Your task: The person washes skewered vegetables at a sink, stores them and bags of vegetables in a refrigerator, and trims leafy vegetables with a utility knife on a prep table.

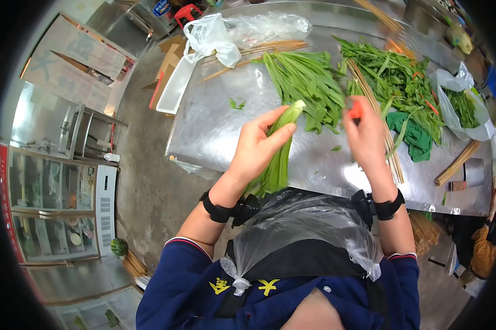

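Leafy green stalk (284, 148) in left hand (263, 142); small red object (356, 109) in right (363, 132)

Glossy, smooth metal table (226, 121), crumpled green cloth (416, 140), sheer plastic bag (212, 41)

Bright, tabletop glare, fisheye-curved dark edges

Grey concrete floor (149, 192); glass-doored cabinet (55, 203) along the left; steel table (215, 121) ahead.
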`<state>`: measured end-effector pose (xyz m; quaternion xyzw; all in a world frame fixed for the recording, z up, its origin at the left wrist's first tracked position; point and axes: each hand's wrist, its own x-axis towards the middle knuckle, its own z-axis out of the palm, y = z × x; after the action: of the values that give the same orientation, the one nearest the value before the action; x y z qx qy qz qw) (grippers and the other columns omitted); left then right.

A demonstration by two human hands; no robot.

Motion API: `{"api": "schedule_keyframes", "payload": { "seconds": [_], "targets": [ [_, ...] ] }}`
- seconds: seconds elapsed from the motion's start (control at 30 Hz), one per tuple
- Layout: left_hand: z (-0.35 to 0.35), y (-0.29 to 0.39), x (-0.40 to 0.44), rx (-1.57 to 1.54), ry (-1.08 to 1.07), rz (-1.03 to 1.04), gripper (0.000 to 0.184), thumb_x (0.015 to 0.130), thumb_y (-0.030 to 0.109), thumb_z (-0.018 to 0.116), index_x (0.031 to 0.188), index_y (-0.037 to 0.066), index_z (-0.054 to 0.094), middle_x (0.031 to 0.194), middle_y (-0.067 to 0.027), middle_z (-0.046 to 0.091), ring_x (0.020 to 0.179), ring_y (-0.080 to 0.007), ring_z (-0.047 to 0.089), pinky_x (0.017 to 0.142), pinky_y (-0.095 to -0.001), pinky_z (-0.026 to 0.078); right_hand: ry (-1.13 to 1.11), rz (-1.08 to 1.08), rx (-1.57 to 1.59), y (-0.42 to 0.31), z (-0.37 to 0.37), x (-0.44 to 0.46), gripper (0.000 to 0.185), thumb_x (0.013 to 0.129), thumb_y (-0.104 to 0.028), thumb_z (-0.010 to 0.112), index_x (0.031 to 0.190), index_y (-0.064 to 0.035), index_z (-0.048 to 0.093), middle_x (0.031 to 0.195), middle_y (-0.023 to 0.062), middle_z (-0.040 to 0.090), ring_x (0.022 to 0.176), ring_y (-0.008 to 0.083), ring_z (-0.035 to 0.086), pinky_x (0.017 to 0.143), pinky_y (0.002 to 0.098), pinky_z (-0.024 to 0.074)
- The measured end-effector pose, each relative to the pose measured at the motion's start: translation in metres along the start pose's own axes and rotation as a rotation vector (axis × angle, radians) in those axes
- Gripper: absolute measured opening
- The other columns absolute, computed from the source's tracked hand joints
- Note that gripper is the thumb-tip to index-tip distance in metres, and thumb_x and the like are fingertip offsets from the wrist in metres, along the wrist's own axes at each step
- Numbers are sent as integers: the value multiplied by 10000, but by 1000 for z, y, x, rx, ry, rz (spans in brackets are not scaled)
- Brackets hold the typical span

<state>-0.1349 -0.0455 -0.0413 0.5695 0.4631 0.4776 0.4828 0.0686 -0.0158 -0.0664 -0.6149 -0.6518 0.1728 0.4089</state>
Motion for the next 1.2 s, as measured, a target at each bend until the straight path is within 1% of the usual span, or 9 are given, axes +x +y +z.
{"api": "schedule_keyframes", "payload": {
  "seconds": [0.07,0.17,0.4,0.53,0.6,0.7,0.83,0.97,1.2],
  "targets": [
    [-4,5,6,-234,-122,-233,287,842,155,586,1072,-12,554,817,-41,587,686,-93,555,612,-256,495,37,-272,11,-21,0,-12,275,678,-32,612,937,-55,524,834,110,554,786,308,550,659,371,447],
    [-2,2,8,-391,-189,-306,221,856,174,560,990,-2,564,788,-62,584,632,-114,561,557,-278,513,16,-415,-28,-36,5,-15,287,646,-8,625,912,-56,528,800,97,541,769,291,545,648,365,446],
    [0,7,3,-459,-208,-336,199,853,183,565,950,9,564,751,-44,570,612,-101,547,540,-270,510,42,-400,-133,-34,6,-14,267,634,-8,631,873,-64,526,772,75,529,755,267,540,638,367,441],
    [-1,7,3,-403,-212,-347,286,856,196,560,1078,17,550,749,-27,560,610,-89,542,550,-250,507,46,-402,-200,-20,6,-8,251,652,-23,626,877,-63,521,793,83,539,773,280,543,648,377,443],
    [-4,6,2,-377,-222,-331,321,861,204,552,1125,23,539,755,-23,558,611,-85,541,554,-242,507,145,-225,-150,-7,9,-3,256,668,-30,619,901,-60,518,823,91,550,800,294,544,657,386,443],
    [-6,6,2,-419,-249,-355,398,880,224,518,1215,15,470,783,-32,567,615,-86,540,569,-253,509,115,-174,-153,-9,-2,0,269,671,-25,616,918,-55,513,850,99,555,822,305,542,659,387,444],
    [-2,8,7,-579,-254,-423,333,898,237,484,1126,-5,484,810,-81,576,618,-122,540,586,-302,519,-7,-411,-29,-28,4,-13,290,647,-5,613,914,-68,520,816,92,544,790,289,545,646,377,441],
    [-2,5,6,-662,-302,-455,254,900,241,479,997,8,501,805,-106,566,624,-151,538,588,-321,522,-5,-432,-48,-30,10,-13,294,623,14,615,891,-65,522,772,79,525,756,277,538,634,362,438],
    [-6,4,5,-697,-330,-498,299,901,251,472,1066,3,486,785,-93,544,616,-141,527,561,-306,514,75,-475,-155,-10,8,-2,267,639,-7,621,884,-58,528,755,83,534,733,282,543,617,365,438]
  ]
}}
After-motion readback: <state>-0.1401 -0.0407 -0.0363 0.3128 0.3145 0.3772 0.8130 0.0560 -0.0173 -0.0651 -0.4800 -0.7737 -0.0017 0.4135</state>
